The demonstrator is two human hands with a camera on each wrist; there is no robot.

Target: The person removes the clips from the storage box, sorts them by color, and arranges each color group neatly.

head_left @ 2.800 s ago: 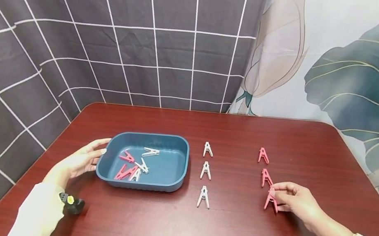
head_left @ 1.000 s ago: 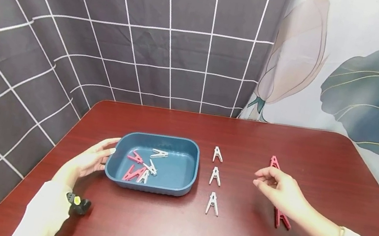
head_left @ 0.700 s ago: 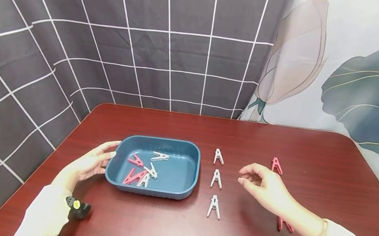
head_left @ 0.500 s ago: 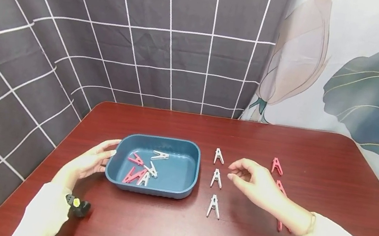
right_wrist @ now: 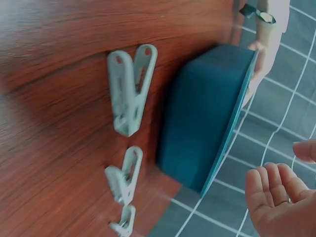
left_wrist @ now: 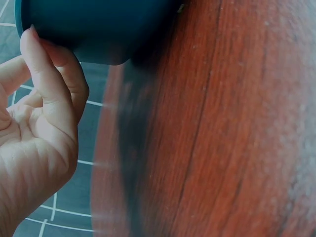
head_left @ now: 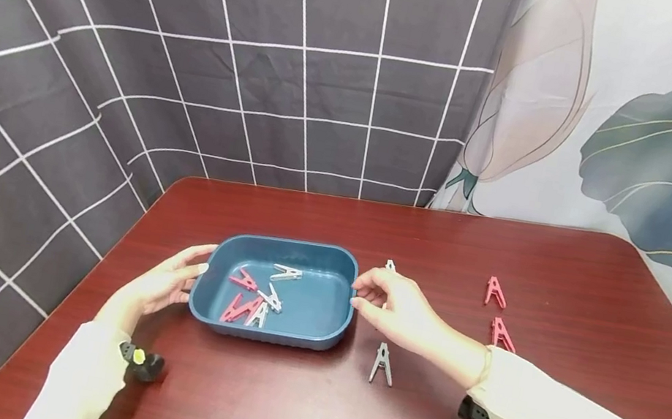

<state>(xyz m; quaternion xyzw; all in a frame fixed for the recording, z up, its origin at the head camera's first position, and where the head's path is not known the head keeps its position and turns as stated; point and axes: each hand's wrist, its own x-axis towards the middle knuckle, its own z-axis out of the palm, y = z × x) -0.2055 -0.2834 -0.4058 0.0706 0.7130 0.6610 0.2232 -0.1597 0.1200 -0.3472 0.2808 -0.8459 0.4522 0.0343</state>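
My left hand (head_left: 165,281) holds the left end of a blue plastic bin (head_left: 268,337), its fingertips at the rim in the left wrist view. Inside lie several white clothespins (head_left: 273,300) and pink clothespins (head_left: 245,281). At the bin's right rim is my right hand (head_left: 393,308), with thumb and fingers loosely bent and nothing between them. Three white clothespins stand in a column under and beside it; the nearest one (right_wrist: 129,94) shows large in the right wrist view. Farther right are two pink clothespins (head_left: 497,328), while the right sleeve covers the spot of a third.
Everything stands on a reddish-brown table (head_left: 276,407). Behind it hangs a dark gridded curtain (head_left: 264,79), and a leaf-and-flower cloth (head_left: 537,124) is at the right. A small black camera (head_left: 148,365) is strapped to the left wrist.
My right hand has let go of the nearest pink clothespin and swept left, passing over the white column to the bin's right rim. The left hand has stayed on the bin.
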